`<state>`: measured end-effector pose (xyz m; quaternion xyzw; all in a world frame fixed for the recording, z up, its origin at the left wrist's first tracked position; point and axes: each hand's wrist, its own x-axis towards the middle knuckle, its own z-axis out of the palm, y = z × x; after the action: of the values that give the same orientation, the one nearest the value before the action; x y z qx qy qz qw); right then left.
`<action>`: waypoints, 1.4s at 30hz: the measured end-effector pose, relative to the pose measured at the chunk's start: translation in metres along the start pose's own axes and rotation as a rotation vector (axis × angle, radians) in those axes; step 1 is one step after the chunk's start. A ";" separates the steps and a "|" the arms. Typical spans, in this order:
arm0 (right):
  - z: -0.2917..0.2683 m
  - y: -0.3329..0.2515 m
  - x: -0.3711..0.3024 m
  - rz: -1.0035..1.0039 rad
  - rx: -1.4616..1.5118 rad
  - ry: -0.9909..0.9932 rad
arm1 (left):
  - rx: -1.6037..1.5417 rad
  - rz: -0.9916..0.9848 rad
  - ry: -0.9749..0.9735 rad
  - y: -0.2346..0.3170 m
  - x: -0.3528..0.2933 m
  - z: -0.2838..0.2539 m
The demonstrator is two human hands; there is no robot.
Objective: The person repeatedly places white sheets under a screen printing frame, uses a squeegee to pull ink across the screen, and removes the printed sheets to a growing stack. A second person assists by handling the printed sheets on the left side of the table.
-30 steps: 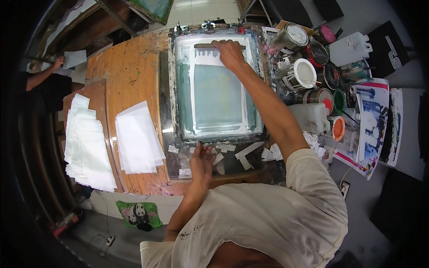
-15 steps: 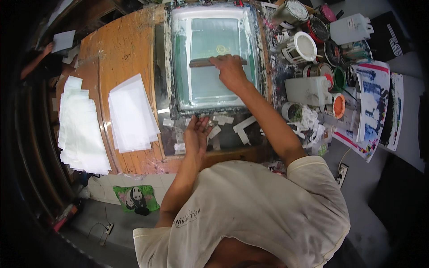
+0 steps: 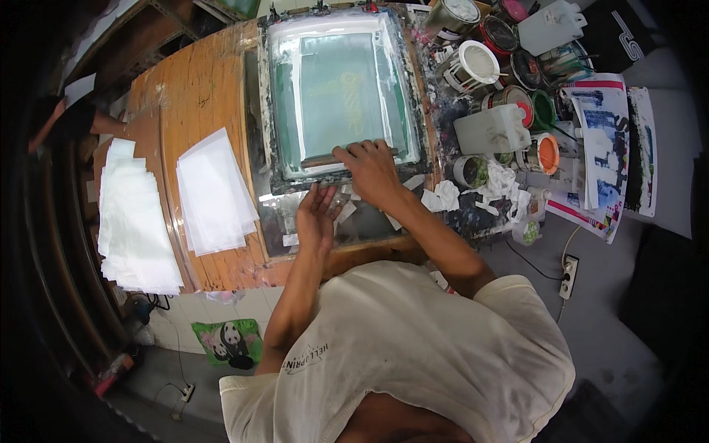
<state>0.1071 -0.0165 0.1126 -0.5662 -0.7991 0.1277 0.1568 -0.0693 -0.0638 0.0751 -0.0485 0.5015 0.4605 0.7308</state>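
Observation:
A screen-printing frame (image 3: 266, 111) with dark, ink-stained edges lies on the table in front of me. Its green mesh (image 3: 325, 88) carries whitish ink streaks and faint yellowish lettering. My right hand (image 3: 368, 166) grips a squeegee (image 3: 319, 160) with a brown handle, low on the mesh by the near rail; the fingers hide part of it. Palm up, my left hand (image 3: 316, 218) rests at the frame's near edge. Its fingers are loosely stretched with nothing visible in them, and the tips reach the rail or just under it.
Left of the frame lie a stack of white sheets (image 3: 214, 196) and a fanned pile of pale sheets (image 3: 133, 221). To the right crowd paint cans (image 3: 473, 66), a translucent jug (image 3: 491, 131) and crumpled tissue (image 3: 502, 184). At far left another person's hand (image 3: 57, 111) holds a white sheet (image 3: 80, 88).
My right hand has drawn the squeegee toward me, from the middle of the mesh to its near end. My left hand stays by the near edge. The view has shifted slightly.

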 end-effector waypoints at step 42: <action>-0.269 -0.033 0.225 0.048 -0.066 0.300 | 2.040 1.040 0.435 0.104 0.029 -0.162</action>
<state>0.1149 0.1922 0.3961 -0.6026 -0.7568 0.0191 0.2527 -0.2536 -0.0724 0.0138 0.6955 0.7133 0.0694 0.0525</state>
